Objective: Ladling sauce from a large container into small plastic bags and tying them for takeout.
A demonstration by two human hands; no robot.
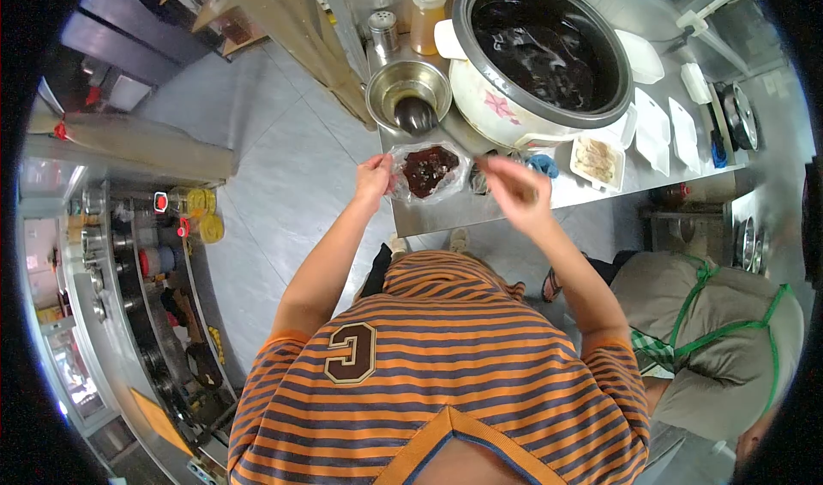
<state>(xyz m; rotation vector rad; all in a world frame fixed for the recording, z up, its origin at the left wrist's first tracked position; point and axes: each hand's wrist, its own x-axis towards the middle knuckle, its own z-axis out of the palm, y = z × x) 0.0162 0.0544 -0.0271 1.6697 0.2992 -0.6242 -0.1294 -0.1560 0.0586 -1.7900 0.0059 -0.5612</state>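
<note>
My left hand (374, 178) grips the side of a clear plastic bag (461, 186), spread out at the counter's near left corner. Dark reddish-brown, glossy food (429, 170) lies inside it. Just beyond the bag, a steel bowl (376, 93) stands on the counter, with the dark, rounded head of a ladle (415, 115) in it. From there its handle runs toward my right hand (519, 190), which is motion-blurred and appears closed around the handle's end. How the fingers wrap it is hard to see.
A large white pot (479, 96) of dark liquid stands behind the bowl, near a squeeze bottle (427, 25) and a metal shaker (384, 33). Foam boxes (652, 128), one with pale food (596, 158), and a blue cloth (543, 165) lie rightward. Another person (714, 343) is close at right.
</note>
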